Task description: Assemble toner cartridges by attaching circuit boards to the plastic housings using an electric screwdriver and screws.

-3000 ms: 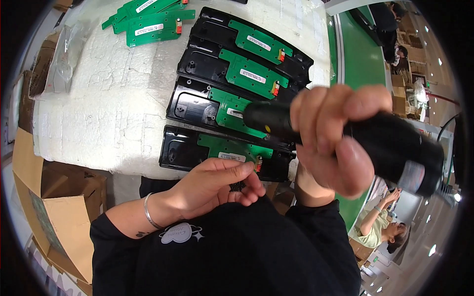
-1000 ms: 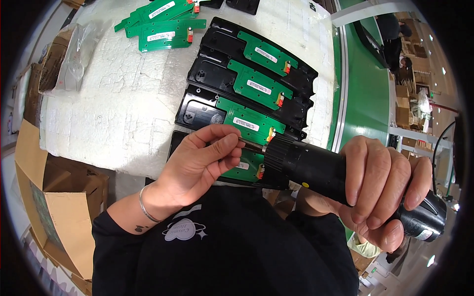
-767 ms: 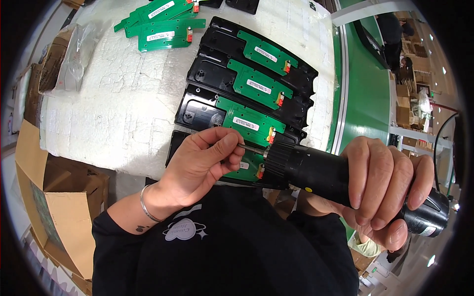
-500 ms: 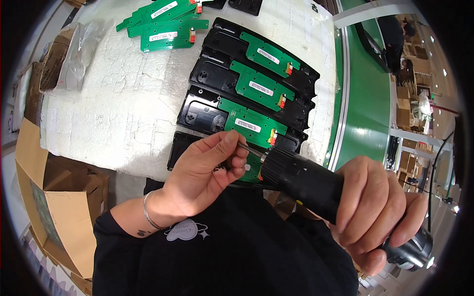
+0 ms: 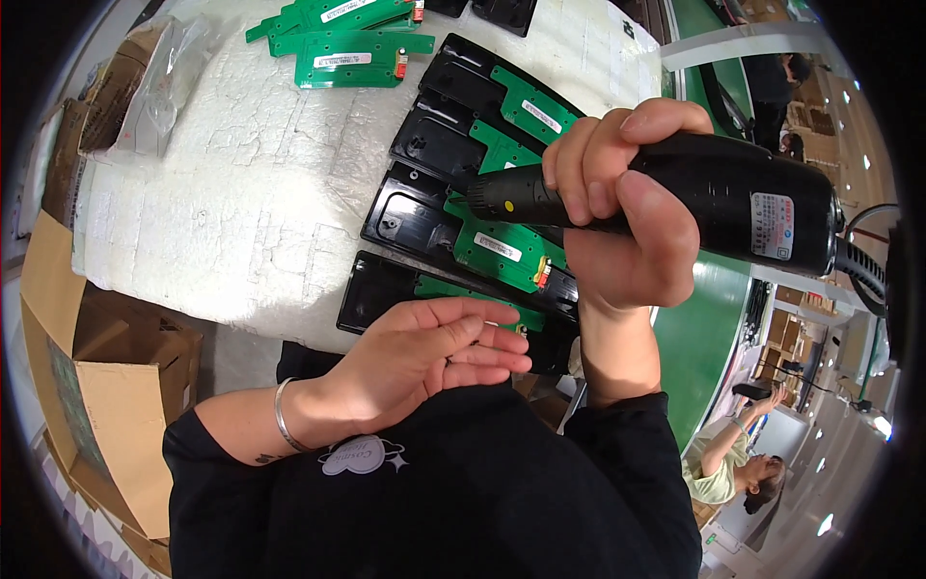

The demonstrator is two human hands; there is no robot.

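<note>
My right hand [image 5: 637,207] is wrapped round a black electric screwdriver [image 5: 714,193]. Its nose hangs above the third black plastic housing [image 5: 410,217]; the bit cannot be seen. Nearer to me, my left hand [image 5: 424,352] is half curled, palm turned up, thumb against the index finger. A dark speck shows between its fingers, where small black screws showed earlier. Under that hand lies the nearest housing [image 5: 371,289], partly covered. Green circuit boards [image 5: 497,241] with white labels and red-and-white connectors sit in the row of housings. My right hand and the screwdriver cover parts of them.
Loose green boards [image 5: 342,60] are stacked at the far side of the white foam-topped table [image 5: 241,193]. Cardboard boxes [image 5: 121,415] stand at left, one near a clear plastic bag [image 5: 174,92]. A green surface [image 5: 709,318] runs along the right; a person [image 5: 738,463] is beyond.
My right hand has lifted and swung the screwdriver up and away from my left hand, its nose now pointing left over the housings. My left fingers have loosened and stretched from their pinch at the bit.
</note>
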